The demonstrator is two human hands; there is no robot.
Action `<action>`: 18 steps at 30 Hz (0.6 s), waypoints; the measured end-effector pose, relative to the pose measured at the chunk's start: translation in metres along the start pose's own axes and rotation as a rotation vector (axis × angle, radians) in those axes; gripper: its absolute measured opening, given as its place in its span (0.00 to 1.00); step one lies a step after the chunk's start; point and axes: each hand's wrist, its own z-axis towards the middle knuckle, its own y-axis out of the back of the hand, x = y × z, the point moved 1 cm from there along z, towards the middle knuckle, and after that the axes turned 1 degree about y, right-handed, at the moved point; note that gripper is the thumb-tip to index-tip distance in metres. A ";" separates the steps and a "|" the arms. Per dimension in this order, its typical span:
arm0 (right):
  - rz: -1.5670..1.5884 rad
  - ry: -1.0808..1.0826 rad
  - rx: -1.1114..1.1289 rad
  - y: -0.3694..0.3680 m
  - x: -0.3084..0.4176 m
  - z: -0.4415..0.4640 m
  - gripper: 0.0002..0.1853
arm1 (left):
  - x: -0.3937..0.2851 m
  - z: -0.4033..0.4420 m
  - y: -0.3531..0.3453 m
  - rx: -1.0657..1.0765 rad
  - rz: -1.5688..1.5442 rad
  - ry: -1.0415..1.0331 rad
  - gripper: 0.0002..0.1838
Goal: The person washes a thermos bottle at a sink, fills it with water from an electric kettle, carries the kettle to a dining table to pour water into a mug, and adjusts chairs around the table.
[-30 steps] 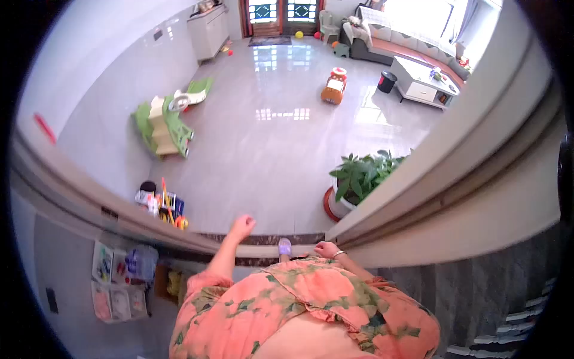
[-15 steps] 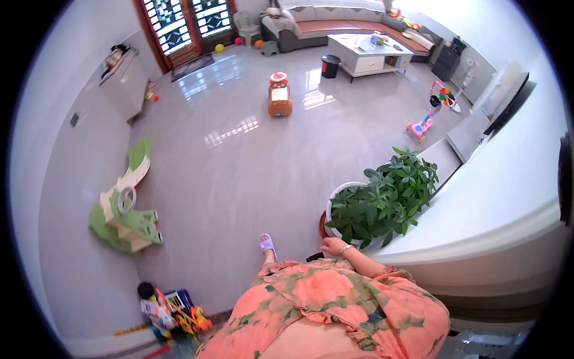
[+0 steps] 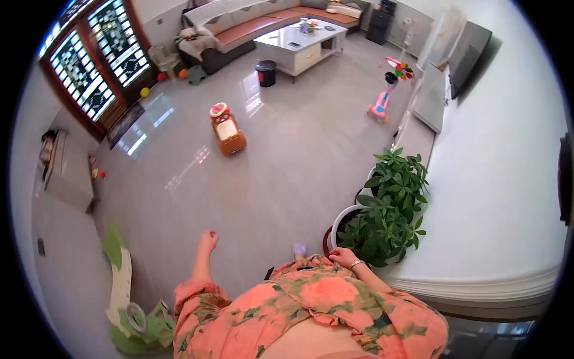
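Note:
My left hand (image 3: 208, 240) is held out over the grey tiled floor, its fingers curled in, with nothing seen in them. Closer to the right, my right hand (image 3: 343, 257), with a bracelet at the wrist, is also loosely closed and shows nothing held. It appears just in front of the white pot (image 3: 336, 230) of a leafy green plant (image 3: 382, 230); whether it touches the pot cannot be told. A foot in a light purple slipper (image 3: 299, 248) shows between the hands, blurred.
A brown ride-on toy (image 3: 228, 133) stands ahead, a green and cream slide (image 3: 122, 287) at the lower left. Farther off are a black bin (image 3: 266, 74), a white coffee table (image 3: 296, 45), a sofa (image 3: 251, 30) and a pink scooter (image 3: 380, 106). A white wall (image 3: 502, 197) bounds the right.
The view has moved through the doorway into the room and turned right. My left hand, out of view half a second ago, shows again. My right hand stays low near the plant.

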 end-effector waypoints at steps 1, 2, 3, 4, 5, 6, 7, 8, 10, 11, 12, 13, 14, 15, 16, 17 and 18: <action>0.049 -0.023 -0.029 0.006 0.007 0.013 0.18 | -0.039 0.028 0.005 0.019 0.010 -0.023 0.18; 0.023 -0.024 -0.036 0.009 0.002 0.035 0.18 | -0.080 0.056 0.006 0.006 -0.047 -0.064 0.18; -0.013 -0.025 -0.043 0.019 0.003 0.053 0.18 | -0.107 0.082 0.001 -0.010 -0.114 -0.101 0.17; 0.004 0.009 -0.059 0.029 0.002 0.069 0.17 | -0.115 0.105 -0.017 0.004 -0.119 -0.111 0.17; 0.010 -0.003 -0.065 0.040 0.002 0.087 0.17 | -0.115 0.127 -0.037 0.076 -0.143 -0.111 0.17; -0.085 0.002 -0.077 0.059 0.011 0.112 0.16 | -0.124 0.155 -0.052 0.132 -0.170 -0.122 0.17; -0.172 0.003 -0.084 0.073 0.018 0.138 0.16 | -0.117 0.177 -0.075 0.179 -0.192 -0.095 0.17; -0.173 0.020 -0.088 0.087 0.015 0.169 0.16 | -0.105 0.182 -0.093 0.242 -0.207 -0.054 0.17; -0.099 0.007 -0.218 0.124 0.045 0.207 0.16 | -0.115 0.174 -0.085 0.571 -0.205 0.195 0.17; -0.026 -0.004 -0.232 0.145 0.059 0.234 0.16 | -0.113 0.178 -0.083 0.699 -0.253 0.235 0.18; -0.021 -0.009 -0.244 0.165 0.076 0.257 0.16 | -0.119 0.178 -0.071 0.742 -0.165 0.282 0.17; -0.072 0.011 -0.216 0.185 0.092 0.279 0.16 | -0.029 0.209 -0.132 0.811 -0.238 0.465 0.16; -0.125 0.028 -0.182 0.204 0.102 0.302 0.17 | -0.030 0.209 -0.122 0.734 -0.249 0.441 0.15; -0.123 0.020 -0.186 0.220 0.111 0.324 0.17 | -0.037 0.203 -0.096 0.656 -0.261 0.417 0.15; -0.150 0.021 -0.150 0.236 0.119 0.347 0.17 | -0.045 0.196 -0.074 0.632 -0.517 0.476 0.15; -0.177 0.024 -0.115 0.251 0.123 0.372 0.17 | -0.058 0.203 -0.059 0.599 -0.773 0.531 0.16; -0.193 0.025 -0.117 0.262 0.125 0.394 0.17 | -0.068 0.222 -0.052 0.604 -0.769 0.526 0.16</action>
